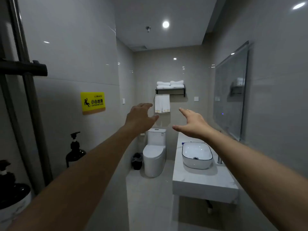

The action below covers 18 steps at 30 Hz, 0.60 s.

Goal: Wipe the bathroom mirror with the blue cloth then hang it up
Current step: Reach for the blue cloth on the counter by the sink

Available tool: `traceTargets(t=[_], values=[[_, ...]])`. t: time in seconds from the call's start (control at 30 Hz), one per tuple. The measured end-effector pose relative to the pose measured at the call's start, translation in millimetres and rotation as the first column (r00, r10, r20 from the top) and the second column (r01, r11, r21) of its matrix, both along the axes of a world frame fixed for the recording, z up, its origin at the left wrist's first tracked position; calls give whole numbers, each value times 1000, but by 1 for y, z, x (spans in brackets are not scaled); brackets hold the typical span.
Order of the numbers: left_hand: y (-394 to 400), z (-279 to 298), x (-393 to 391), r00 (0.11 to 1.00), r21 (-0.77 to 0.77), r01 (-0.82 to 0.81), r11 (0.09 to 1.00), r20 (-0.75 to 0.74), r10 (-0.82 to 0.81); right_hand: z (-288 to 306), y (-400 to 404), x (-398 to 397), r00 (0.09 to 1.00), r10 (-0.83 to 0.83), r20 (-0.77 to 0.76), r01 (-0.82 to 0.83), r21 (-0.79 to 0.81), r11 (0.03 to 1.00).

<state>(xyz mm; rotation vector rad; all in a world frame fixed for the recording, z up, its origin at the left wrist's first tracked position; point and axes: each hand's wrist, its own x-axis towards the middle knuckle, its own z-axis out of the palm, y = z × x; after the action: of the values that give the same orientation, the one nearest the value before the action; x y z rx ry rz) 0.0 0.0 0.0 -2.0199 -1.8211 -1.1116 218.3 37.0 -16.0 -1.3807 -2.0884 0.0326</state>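
The bathroom mirror [230, 95] hangs on the right wall above the counter, seen at a steep angle. A small blue patch [183, 143], possibly the blue cloth, shows on the counter just behind the basin; too little of it is visible to be sure. Both my arms stretch forward into the room. My left hand [141, 118] is raised mid-air with fingers spread and holds nothing. My right hand [191, 123] is also held out flat and empty, in front of the far wall, left of the mirror.
A white basin [196, 155] sits on the marble counter [205, 180] with a tap [219, 160]. Toilet [154, 154] and black bin [137, 161] stand at the far wall. Towel rack [170, 90] with white towels above. Pump bottles [75, 150] and a yellow sign [92, 102] at left.
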Motion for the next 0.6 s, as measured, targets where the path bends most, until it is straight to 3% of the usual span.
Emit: traceTargets(t=[0.6], values=[[77,-30,-50,998,-104,44,994,-40,-49,-35,59,-55,996,-74,-42,71,-58,996]])
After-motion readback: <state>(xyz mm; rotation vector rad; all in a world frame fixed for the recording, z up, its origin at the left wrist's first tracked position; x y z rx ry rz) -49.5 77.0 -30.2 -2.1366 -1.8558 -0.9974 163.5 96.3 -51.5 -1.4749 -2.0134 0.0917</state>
